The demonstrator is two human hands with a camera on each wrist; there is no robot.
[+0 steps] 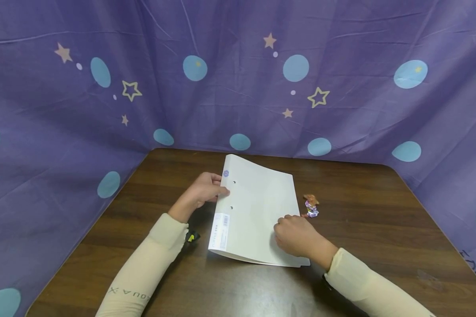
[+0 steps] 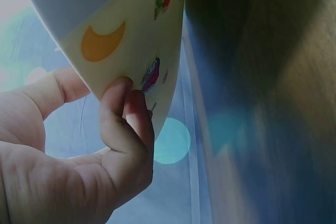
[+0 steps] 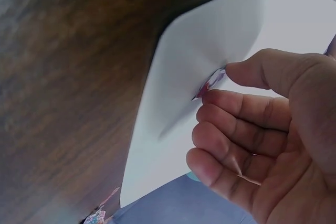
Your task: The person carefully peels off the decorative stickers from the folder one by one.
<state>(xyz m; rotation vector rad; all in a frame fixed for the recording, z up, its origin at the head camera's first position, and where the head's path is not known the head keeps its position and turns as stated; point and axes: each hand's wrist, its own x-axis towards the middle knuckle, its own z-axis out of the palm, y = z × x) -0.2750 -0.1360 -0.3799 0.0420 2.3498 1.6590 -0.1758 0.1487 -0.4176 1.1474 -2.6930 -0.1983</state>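
Observation:
A white folder (image 1: 258,198) with two small holes and a label near its left edge is held tilted over the table. My left hand (image 1: 203,190) pinches that left edge, thumb on the front. In the left wrist view, coloured pictures, one an orange crescent (image 2: 103,42), show on the folder's other side, beside the curled fingers of my left hand (image 2: 100,145). My right hand (image 1: 299,235) is over the folder's lower right part. In the right wrist view, my right hand (image 3: 262,129) pinches a small shiny red-and-purple piece (image 3: 212,81) against the white surface (image 3: 184,66).
Small shiny coloured pieces (image 1: 311,208) lie on the brown table (image 1: 361,211) just right of the folder. A dark object with a yellow-green mark (image 1: 191,237) is by the left wrist. A purple curtain (image 1: 238,79) with stars and blue ovals hangs behind.

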